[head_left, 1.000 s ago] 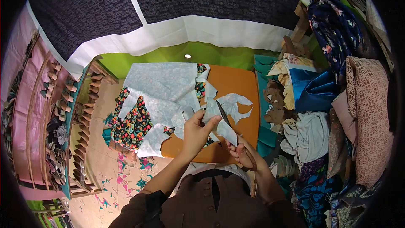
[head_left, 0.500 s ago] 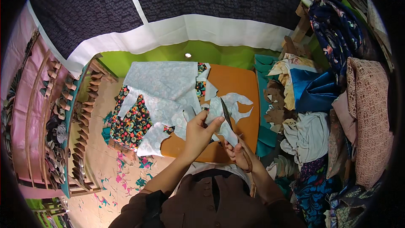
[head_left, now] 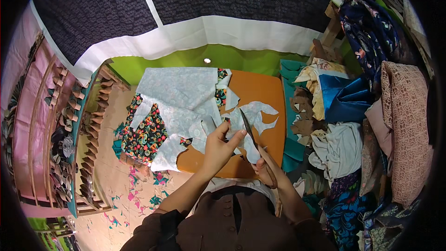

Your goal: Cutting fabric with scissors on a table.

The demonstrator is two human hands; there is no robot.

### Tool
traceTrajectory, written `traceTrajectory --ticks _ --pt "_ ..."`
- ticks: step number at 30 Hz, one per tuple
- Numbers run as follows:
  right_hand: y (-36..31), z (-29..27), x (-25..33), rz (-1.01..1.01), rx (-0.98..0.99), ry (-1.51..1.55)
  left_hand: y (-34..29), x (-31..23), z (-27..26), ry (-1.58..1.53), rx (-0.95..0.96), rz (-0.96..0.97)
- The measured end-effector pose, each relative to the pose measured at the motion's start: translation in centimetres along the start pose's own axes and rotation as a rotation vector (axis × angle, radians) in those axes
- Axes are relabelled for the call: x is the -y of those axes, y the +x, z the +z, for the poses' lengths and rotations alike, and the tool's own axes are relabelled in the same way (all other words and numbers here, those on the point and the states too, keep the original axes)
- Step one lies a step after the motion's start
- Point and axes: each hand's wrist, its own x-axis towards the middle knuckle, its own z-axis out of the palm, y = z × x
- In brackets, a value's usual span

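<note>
My left hand (head_left: 222, 145) is closed, thumb and fingers pinching a piece of pale-backed fabric (head_left: 251, 152). In my right hand (head_left: 265, 171) is a pair of dark scissors (head_left: 247, 128), tilted with the tips pointing up and away from me. Their blades lie against the right side of the held piece, close to my left thumb. Beyond my hands, a cut pale offcut (head_left: 261, 111) with curved prongs lies on the orange-brown tabletop (head_left: 258, 83). Left of it spreads a large sheet of floral fabric (head_left: 179, 86), mostly pale side up, its black patterned face (head_left: 146, 132) showing at the left.
Racks of shoe forms (head_left: 93, 135) stand at the left. Coloured scraps (head_left: 134, 190) litter the tiled floor. Heaped fabrics, including shiny blue cloth (head_left: 346, 102) and white cloth (head_left: 339, 151), fill the right side. A dark patterned curtain (head_left: 232, 0) hangs beyond the table.
The scissors have shifted slightly to the left at the tips, and their blades look closer together. The held fabric's rounded lower end has turned a little. My left hand stays nearly still.
</note>
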Motion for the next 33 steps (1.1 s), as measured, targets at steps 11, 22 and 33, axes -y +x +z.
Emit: traceTrajectory --ticks 11,22,33 --pt "0.0 1.0 -0.6 0.018 -0.064 0.075 -0.4 0.0 0.0 0.022 0.005 -0.012" --pt "0.4 0.8 0.5 0.032 -0.055 -0.049 0.0 -1.0 -0.2 0.053 0.051 0.031" --pt "0.1 0.4 0.6 0.011 -0.021 0.093 0.0 -0.5 -0.2 -0.026 -0.005 0.027"
